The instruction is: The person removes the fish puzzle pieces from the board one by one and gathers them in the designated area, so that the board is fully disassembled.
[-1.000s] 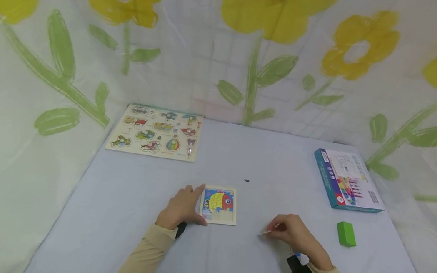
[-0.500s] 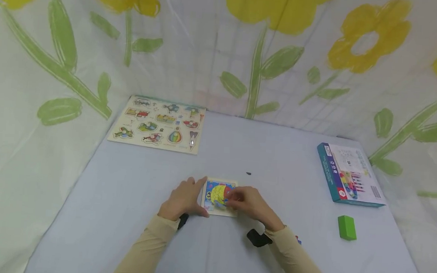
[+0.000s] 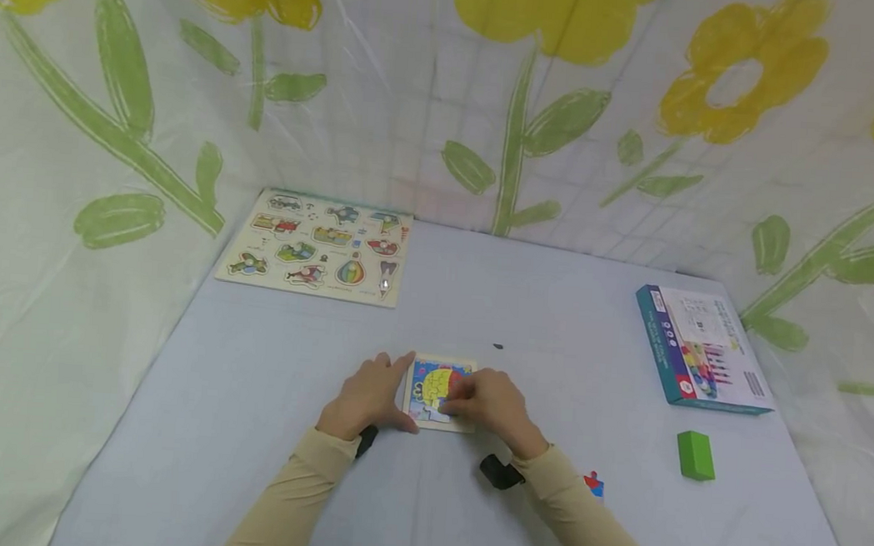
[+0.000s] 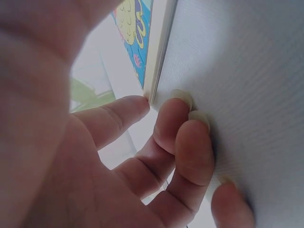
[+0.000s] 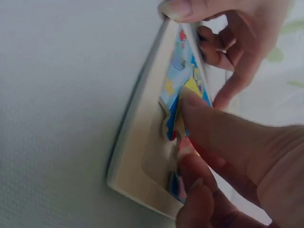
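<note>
A small wooden jigsaw puzzle (image 3: 416, 423) with a yellow and red fish lies in its pale frame at the middle of the table. My left hand (image 3: 369, 398) grips the frame's left side, index finger at the far corner and thumb at the near one. In the left wrist view, the index fingertip (image 4: 137, 105) touches the frame's corner while the other fingers are bent on the table. My right hand (image 3: 491, 402) pinches a puzzle piece (image 5: 174, 116) tilted over the board; fingers hide part of it. Bare wood (image 5: 154, 159) shows in the frame beside that piece.
A loose red and blue puzzle piece (image 3: 593, 484) lies beside the right forearm. A green block (image 3: 695, 455) and a teal-sided box (image 3: 710, 348) stand at right. A picture puzzle board (image 3: 314, 247) lies back left; a small dark scrap (image 3: 498, 346) lies beyond the puzzle.
My right hand has carried the puzzle piece leftward from the table onto the board, then lowered it slightly there. The left hand keeps its place at the frame. The head view has shifted a little.
</note>
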The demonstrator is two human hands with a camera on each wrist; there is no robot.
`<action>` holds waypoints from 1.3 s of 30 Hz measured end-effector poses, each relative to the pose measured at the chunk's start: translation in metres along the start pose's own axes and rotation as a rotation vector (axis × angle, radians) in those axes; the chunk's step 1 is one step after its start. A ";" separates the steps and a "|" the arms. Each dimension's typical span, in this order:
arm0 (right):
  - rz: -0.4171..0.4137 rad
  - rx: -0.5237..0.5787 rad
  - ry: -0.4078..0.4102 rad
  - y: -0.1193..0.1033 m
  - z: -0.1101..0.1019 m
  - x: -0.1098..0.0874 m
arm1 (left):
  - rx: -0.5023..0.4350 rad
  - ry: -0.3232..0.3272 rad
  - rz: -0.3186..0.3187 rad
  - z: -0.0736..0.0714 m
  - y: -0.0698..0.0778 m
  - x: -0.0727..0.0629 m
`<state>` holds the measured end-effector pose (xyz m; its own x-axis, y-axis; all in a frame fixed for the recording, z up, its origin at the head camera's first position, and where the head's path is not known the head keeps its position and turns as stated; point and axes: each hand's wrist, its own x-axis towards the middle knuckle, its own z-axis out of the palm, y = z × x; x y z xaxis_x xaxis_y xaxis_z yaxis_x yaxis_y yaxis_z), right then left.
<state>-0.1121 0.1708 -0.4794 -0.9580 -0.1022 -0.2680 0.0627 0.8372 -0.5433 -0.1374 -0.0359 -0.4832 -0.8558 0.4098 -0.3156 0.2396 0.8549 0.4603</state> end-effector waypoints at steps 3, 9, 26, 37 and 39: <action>-0.035 -0.023 0.030 0.000 0.001 0.001 | 0.002 -0.001 0.003 0.000 0.001 0.001; -0.386 -0.271 0.068 0.007 0.003 -0.013 | -0.002 -0.003 0.017 0.000 0.005 0.003; -0.542 -0.633 0.027 0.020 0.013 -0.046 | -0.005 -0.007 0.028 0.001 0.010 0.007; -0.580 -0.662 0.258 0.030 0.016 -0.049 | -0.028 -0.041 0.022 0.000 0.017 0.009; -0.573 -0.755 0.277 0.030 0.019 -0.051 | -0.029 -0.047 0.019 0.001 0.018 0.009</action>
<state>-0.0557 0.1914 -0.4971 -0.8253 -0.5507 0.1252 -0.5341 0.8331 0.1435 -0.1405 -0.0165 -0.4787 -0.8284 0.4414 -0.3450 0.2420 0.8373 0.4903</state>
